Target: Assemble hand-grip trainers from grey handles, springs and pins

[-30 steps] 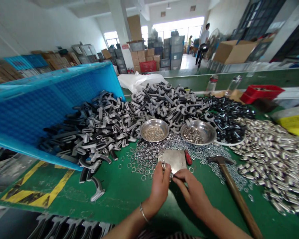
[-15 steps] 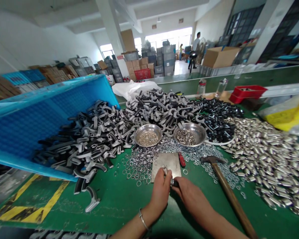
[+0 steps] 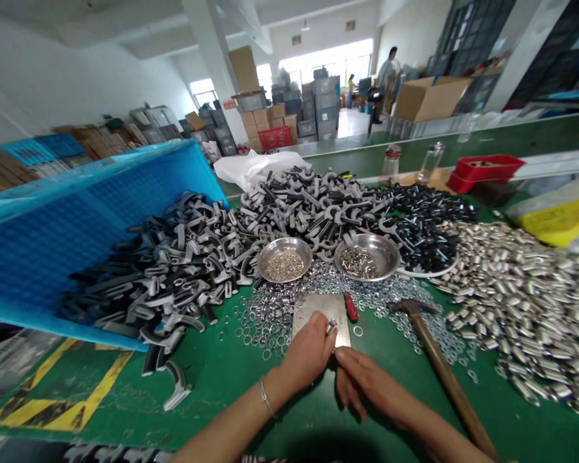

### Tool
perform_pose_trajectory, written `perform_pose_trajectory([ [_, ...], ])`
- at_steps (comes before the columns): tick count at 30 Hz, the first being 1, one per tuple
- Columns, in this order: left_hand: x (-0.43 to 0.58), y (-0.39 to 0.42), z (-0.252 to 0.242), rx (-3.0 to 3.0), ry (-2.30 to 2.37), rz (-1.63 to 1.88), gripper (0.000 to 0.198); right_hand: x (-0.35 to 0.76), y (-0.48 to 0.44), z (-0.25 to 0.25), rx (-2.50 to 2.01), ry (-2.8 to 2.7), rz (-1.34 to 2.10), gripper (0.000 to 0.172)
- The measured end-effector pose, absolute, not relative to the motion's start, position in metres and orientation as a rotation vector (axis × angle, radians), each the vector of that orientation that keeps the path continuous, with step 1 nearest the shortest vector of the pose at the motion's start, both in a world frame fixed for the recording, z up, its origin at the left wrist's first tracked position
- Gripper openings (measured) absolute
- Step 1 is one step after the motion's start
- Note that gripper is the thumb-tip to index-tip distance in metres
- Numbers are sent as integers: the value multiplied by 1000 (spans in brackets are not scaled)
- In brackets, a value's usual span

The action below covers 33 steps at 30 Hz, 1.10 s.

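Note:
My left hand [image 3: 311, 350], with a bracelet at its wrist, is closed round a small shiny metal sleeve [image 3: 330, 326], whose rounded end shows above the fingers. Against its lower side, my right hand [image 3: 361, 382] has thumb and forefinger pinched together; what lies in the pinch is mostly hidden. The other right fingers curl downward. Both hands are over the near edge of a flat metal plate [image 3: 318, 302]. A red-handled tool [image 3: 351, 307] and a single ring [image 3: 358, 332] lie at the plate's right side. A hammer [image 3: 434, 350] rests farther right.
Loose rings [image 3: 265, 328] surround the plate's far side. Behind stand two steel bowls [image 3: 285, 278] of small parts. Grey-black curved handles [image 3: 309, 199] spill from a blue crate [image 3: 77, 212]. Metal sleeves [image 3: 525, 296] are heaped right, beside black parts [image 3: 424, 225]. People stand far back.
Both hands have turned: the left has rolled over the metal sleeve, and the sleeve is tilted differently. The black end seen in my right hand no longer shows; its lower fingers have spread downward.

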State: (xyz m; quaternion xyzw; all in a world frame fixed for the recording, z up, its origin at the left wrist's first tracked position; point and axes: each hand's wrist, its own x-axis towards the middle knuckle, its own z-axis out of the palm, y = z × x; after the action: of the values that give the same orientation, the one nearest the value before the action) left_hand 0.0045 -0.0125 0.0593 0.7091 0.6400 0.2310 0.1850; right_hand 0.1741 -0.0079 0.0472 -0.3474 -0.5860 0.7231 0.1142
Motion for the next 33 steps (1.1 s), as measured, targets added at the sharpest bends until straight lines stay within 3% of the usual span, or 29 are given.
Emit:
perform_pose_trajectory([
  [6,-23,42,56,2303,1785,333,25,224,21,45,-1204,-2158,1232,43],
  [8,-22,69,65,2346,1794,390,28,252,25,45,-1301,-2139,1177,44],
  [11,-8,123,81,2452,1731,420,14,291,28,42,-1414,-2066,1218,47],
  [13,5,163,85,2481,1654,387,15,310,28,39,-1464,-2023,1166,47],
  [20,28,221,59,2449,1519,384,16,336,19,21,-1644,-2089,495,42],
  [24,28,215,60,2332,1556,538,13,335,27,16,-1681,-2093,575,52],
  [29,23,199,82,2131,1578,731,9,327,60,48,-1806,-1742,1237,64],
  [33,-5,142,98,1838,1452,905,6,309,40,72,-1737,-1657,1414,72],
])
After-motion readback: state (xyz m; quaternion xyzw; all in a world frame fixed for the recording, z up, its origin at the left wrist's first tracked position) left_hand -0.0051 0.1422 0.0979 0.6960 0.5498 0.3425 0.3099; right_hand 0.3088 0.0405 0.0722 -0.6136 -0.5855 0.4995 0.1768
